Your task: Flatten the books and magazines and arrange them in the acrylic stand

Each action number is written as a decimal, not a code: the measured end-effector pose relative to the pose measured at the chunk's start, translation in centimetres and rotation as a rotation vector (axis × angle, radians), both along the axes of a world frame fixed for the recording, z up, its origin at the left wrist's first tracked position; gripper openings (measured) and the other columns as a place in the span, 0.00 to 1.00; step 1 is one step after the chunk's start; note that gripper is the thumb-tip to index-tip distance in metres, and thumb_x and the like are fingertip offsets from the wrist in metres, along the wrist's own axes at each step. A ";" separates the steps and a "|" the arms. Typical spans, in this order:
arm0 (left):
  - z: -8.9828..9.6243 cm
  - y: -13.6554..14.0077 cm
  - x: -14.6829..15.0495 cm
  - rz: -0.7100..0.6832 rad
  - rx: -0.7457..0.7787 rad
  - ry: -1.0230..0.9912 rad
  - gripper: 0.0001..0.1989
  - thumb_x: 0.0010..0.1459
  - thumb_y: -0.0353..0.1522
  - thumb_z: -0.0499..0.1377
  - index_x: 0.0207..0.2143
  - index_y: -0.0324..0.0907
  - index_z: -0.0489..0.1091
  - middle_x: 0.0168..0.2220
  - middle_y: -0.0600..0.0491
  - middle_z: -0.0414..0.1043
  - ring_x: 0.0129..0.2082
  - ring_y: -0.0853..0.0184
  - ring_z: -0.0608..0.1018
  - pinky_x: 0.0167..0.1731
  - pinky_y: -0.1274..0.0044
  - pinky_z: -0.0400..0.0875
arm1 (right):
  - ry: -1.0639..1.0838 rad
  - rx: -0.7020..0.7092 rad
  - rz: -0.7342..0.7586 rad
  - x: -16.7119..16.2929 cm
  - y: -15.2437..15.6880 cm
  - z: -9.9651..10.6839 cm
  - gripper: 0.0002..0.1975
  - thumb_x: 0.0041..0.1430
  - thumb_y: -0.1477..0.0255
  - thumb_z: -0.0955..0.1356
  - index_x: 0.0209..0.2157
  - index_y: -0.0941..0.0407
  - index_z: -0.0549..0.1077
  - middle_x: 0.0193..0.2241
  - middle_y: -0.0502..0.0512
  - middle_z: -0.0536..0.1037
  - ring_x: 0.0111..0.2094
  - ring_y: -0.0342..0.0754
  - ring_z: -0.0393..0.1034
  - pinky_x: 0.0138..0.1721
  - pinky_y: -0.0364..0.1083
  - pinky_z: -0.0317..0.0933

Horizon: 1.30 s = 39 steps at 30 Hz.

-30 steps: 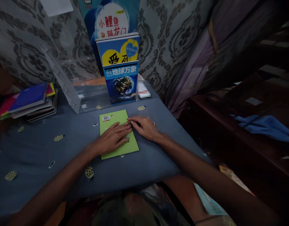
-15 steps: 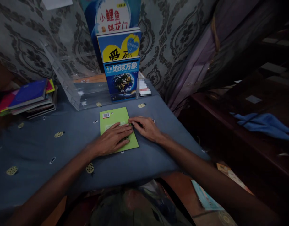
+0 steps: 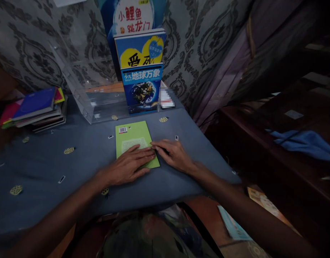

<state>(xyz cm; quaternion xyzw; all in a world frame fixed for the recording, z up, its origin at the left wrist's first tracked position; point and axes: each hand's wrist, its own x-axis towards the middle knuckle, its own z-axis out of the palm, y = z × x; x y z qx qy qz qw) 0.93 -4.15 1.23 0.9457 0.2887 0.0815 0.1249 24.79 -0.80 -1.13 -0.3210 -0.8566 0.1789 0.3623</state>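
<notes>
A light-green book (image 3: 134, 133) lies on the blue tablecloth, its back cover up, with a barcode at the top left and a block of text. My left hand (image 3: 131, 164) rests flat over its lower part, fingers stretched toward the right edge and hiding some of the text. At that right edge is my right hand (image 3: 174, 154), fingers bent and thumb drawn close to the index finger, pinching the book's edge. The two hands' fingertips nearly meet there.
Behind the book, a clear acrylic stand (image 3: 85, 111) holds several upright books, a blue Earth book (image 3: 142, 91) in front. A stack of books (image 3: 37, 105) lies at the left. Beyond the table's right edge is a dark red surface with a blue cloth (image 3: 302, 143).
Both hands have slid toward me along the green book, so more of its printed text shows. The whole view has shifted slightly; the book stays in place.
</notes>
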 end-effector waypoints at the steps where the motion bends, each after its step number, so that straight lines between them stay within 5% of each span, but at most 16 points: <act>1: 0.0 -0.2 0.0 -0.002 0.000 0.002 0.26 0.74 0.43 0.42 0.68 0.46 0.56 0.69 0.49 0.59 0.69 0.65 0.61 0.70 0.62 0.47 | -0.002 0.005 0.004 0.1 -0.2 -0.1 0.15 0.69 0.75 0.62 0.50 0.55 0.77 0.36 0.57 0.81 0.36 0.49 0.77 0.38 0.47 0.71; 17: 0.2 -2.9 0.3 -0.047 0.020 0.008 0.25 0.73 0.41 0.46 0.68 0.43 0.56 0.68 0.48 0.61 0.70 0.62 0.59 0.69 0.59 0.50 | -0.029 0.033 0.074 1.0 -3.8 0.3 0.17 0.68 0.77 0.62 0.55 0.53 0.74 0.38 0.56 0.82 0.39 0.50 0.77 0.41 0.51 0.73; 25: 1.0 -4.2 -1.9 -0.041 -0.024 -0.051 0.21 0.74 0.37 0.46 0.65 0.44 0.63 0.65 0.49 0.65 0.66 0.64 0.66 0.68 0.64 0.55 | -0.081 0.101 0.115 1.6 -5.9 0.7 0.14 0.68 0.73 0.66 0.54 0.55 0.72 0.41 0.57 0.82 0.42 0.51 0.77 0.47 0.52 0.72; 29: 1.2 -1.1 -3.7 0.043 -0.061 -0.098 0.20 0.73 0.37 0.48 0.63 0.47 0.65 0.62 0.50 0.69 0.63 0.64 0.71 0.64 0.66 0.63 | -0.171 0.140 0.108 1.3 -5.7 0.4 0.12 0.69 0.75 0.65 0.52 0.55 0.72 0.42 0.57 0.81 0.42 0.51 0.76 0.47 0.53 0.72; 35: -0.4 7.1 -6.2 0.396 0.116 0.003 0.24 0.71 0.39 0.47 0.62 0.37 0.65 0.65 0.40 0.64 0.65 0.55 0.67 0.64 0.59 0.61 | -0.239 0.159 0.081 0.9 -5.5 1.0 0.12 0.66 0.79 0.64 0.47 0.53 0.74 0.39 0.56 0.81 0.39 0.50 0.76 0.44 0.50 0.72; 39: 0.3 7.4 -6.7 0.467 0.178 0.051 0.21 0.70 0.37 0.48 0.59 0.41 0.68 0.57 0.42 0.71 0.56 0.55 0.74 0.55 0.63 0.71 | -0.316 0.190 0.046 1.4 -4.1 0.5 0.14 0.65 0.81 0.65 0.47 0.53 0.74 0.42 0.56 0.81 0.41 0.50 0.76 0.45 0.50 0.70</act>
